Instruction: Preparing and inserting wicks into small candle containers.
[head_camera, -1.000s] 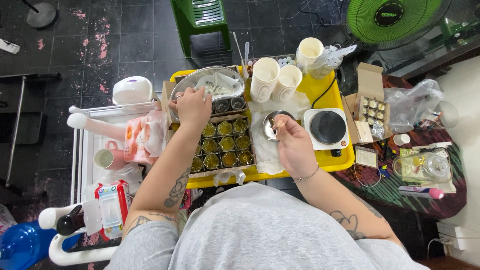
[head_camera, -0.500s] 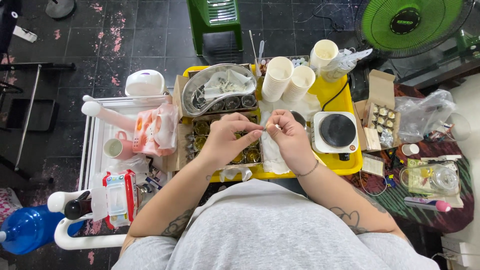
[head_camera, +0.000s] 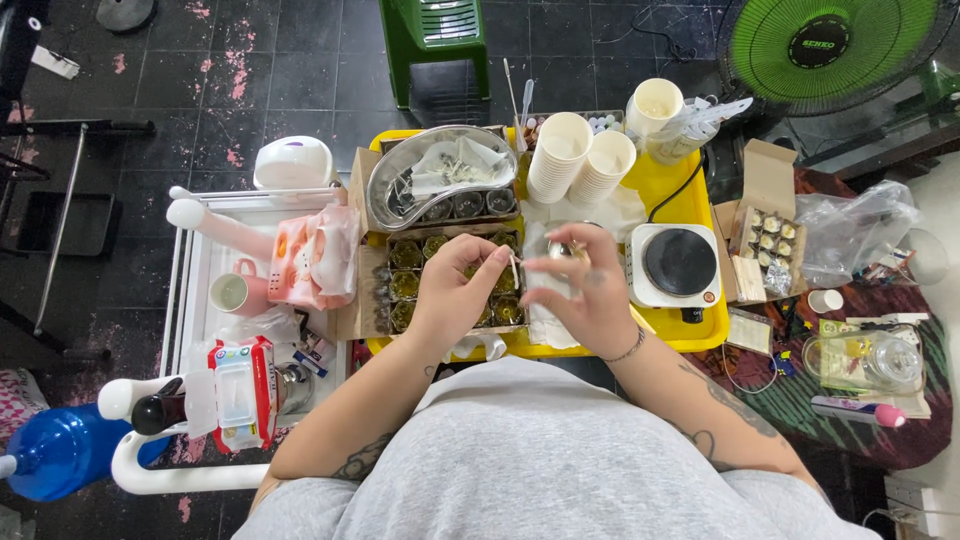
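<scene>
**Mia:** What are the fingers doing?

**Ben:** The left hand (head_camera: 452, 293) pinches a thin little white stick (head_camera: 514, 268) between its thumb and first finger. The other fingers curl in. The stick points up, toward 12 o'clock.

**Mia:** And the other hand?

**Ben:** The right hand (head_camera: 590, 290) sits just beside it, at 3 o'clock. Its fingers are bent in close around something tiny and shiny, but it is too small and blurry to tell what it is.

**Mia:** What is under the hands?

**Ben:** A cardboard box of small jars (head_camera: 418, 283) with yellow-green stuff inside. A white cloth (head_camera: 545, 325) lies beside it. Both rest on a yellow tray (head_camera: 700, 325).

**Mia:** What else is close?

**Ben:** At 12 o'clock from the hands there is a curved metal dish (head_camera: 400, 175) with white bits in it. At 1 o'clock stand two stacks of paper cups (head_camera: 580, 160). At 3 o'clock sits a small white hot plate (head_camera: 678, 262) with a black round top. Far at 9 o'clock a pink mug (head_camera: 238, 292) stands on a white cart (head_camera: 200, 300).
</scene>
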